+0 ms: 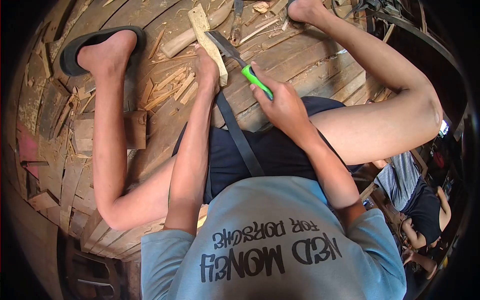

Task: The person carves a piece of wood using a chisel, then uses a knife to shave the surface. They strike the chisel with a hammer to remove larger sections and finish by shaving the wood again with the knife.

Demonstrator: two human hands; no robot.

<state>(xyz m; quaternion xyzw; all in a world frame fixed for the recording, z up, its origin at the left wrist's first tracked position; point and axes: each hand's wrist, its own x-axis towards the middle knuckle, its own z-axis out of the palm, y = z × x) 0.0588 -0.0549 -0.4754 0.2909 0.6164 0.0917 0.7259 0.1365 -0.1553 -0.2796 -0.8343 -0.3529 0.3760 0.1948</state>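
My left hand (207, 71) is closed around the lower side of a flat, pale wooden strip (204, 27), which slants across the plank floor between my legs. In my right hand (282, 102) is a chisel (228, 49) with a bright green and black handle, the fingers wrapped round its grip. Its broad metal blade points up and left, and the tip overlaps the right edge of the strip in this view. Behind the strip lies a smooth, rounded wooden bar (181, 44), partly covered by it.
Wood chips and splinters (172, 85) litter the plank floor (295, 62). A second tool (236, 22) with a wooden end lies beyond the strip. A wooden block (135, 130) sits by my left leg. Another person (407, 185) is at the far right.
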